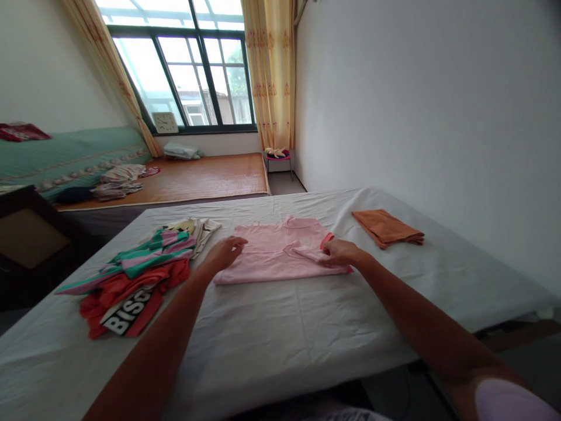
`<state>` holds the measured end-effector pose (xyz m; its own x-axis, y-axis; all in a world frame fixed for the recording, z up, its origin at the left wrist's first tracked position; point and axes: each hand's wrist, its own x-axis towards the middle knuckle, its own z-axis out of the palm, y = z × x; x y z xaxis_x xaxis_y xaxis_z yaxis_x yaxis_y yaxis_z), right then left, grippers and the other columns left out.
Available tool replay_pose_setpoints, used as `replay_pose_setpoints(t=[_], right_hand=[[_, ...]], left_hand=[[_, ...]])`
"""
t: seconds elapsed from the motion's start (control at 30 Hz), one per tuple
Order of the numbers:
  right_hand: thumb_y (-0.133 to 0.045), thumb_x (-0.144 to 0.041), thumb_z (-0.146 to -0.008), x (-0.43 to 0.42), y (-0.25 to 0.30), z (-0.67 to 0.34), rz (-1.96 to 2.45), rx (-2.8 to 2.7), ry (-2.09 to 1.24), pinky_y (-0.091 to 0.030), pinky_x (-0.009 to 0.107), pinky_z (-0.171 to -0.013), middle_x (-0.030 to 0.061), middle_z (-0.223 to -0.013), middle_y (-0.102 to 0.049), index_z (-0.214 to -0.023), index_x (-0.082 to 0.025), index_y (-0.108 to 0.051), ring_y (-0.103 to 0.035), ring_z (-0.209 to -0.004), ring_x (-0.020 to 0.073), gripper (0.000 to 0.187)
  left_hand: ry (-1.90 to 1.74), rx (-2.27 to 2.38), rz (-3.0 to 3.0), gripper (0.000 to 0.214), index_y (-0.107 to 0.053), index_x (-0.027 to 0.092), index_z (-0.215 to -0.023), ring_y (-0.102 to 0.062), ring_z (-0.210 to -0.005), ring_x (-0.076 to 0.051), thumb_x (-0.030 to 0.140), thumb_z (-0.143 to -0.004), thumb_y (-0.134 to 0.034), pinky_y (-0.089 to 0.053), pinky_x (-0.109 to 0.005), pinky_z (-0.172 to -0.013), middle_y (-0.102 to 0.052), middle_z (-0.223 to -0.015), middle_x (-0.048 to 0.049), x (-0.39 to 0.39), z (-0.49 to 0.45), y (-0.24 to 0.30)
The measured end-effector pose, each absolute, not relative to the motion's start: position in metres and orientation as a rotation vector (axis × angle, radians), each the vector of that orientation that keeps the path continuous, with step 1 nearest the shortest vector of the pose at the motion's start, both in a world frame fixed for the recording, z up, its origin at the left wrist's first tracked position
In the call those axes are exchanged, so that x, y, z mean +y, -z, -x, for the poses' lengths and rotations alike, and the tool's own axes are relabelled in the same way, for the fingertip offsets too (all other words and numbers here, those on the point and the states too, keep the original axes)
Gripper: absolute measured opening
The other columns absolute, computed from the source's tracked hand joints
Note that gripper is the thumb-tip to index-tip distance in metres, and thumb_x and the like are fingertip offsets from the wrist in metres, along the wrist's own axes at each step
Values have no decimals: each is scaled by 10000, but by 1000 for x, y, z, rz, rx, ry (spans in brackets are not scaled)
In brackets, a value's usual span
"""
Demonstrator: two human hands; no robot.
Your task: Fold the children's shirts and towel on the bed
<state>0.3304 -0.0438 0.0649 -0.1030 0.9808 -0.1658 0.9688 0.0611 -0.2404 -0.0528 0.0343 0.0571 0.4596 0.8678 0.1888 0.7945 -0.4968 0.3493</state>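
A pink shirt (276,251) lies spread flat on the white bed sheet (307,327) in front of me. My left hand (225,251) rests on the shirt's left edge, fingers curled down on the cloth. My right hand (339,252) pinches the folded-in right sleeve of the same shirt near its red-trimmed cuff. Both arms reach forward over the sheet.
A pile of clothes (140,275), striped green-pink and red with lettering, lies left of the shirt. A folded orange cloth (388,228) sits at the right. Beyond are a bamboo-mat bed (205,175), a green bed (65,155), a small stool (279,156) and a window.
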Motion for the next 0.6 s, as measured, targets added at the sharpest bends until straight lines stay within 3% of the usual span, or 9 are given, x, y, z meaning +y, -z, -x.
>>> replay_pose_setpoints(t=[0.07, 0.2, 0.33, 0.47, 0.6], right_hand=[[-710, -356, -639, -37, -66, -325, 2076, -2316, -492, -325, 257, -568, 48, -728, -630, -733, -194, -623, -558, -677, 184, 207], [-613, -179, -608, -17, -66, -333, 1723, -2250, -663, -326, 228, -571, -13, -703, -572, -789, -178, -598, -505, -654, 138, 181], [-585, -204, -626, -5, -61, -342, 1339, -2021, -975, -357, 213, -567, -46, -661, -512, -747, -171, -533, -472, -620, 111, 136], [-640, -293, -676, -5, -39, -343, 1135, -1797, -1158, -452, 245, -661, -18, -755, -600, -831, -180, -558, -571, -749, 154, 209], [-634, -336, -733, 0, -10, -349, 1185, -1577, -1090, -504, 301, -758, 16, -878, -671, -997, -193, -568, -634, -873, 192, 307]], left_hand=[[-377, 1313, -2572, 363, -679, 209, -1128, -640, -962, -205, 326, -863, -459, -456, -284, -879, -704, -1077, -72, 28, 16, -60], [-269, 1241, -2571, 411, -595, 179, -1255, -651, -942, -200, 262, -874, -468, -463, -262, -818, -710, -1059, -91, 26, -48, -50], [-415, 1304, -2450, 406, -588, 184, -1257, -654, -904, -178, 245, -869, -484, -457, -237, -778, -719, -1014, -67, 35, -89, -32], [-516, 1305, -2347, 402, -622, 229, -1215, -652, -793, -162, 374, -849, -546, -457, -227, -707, -720, -907, -27, 39, -108, -20], [-812, 1385, -2276, 363, -646, 212, -1159, -632, -823, -155, 218, -810, -546, -460, -237, -766, -699, -911, -29, 42, -109, -13]])
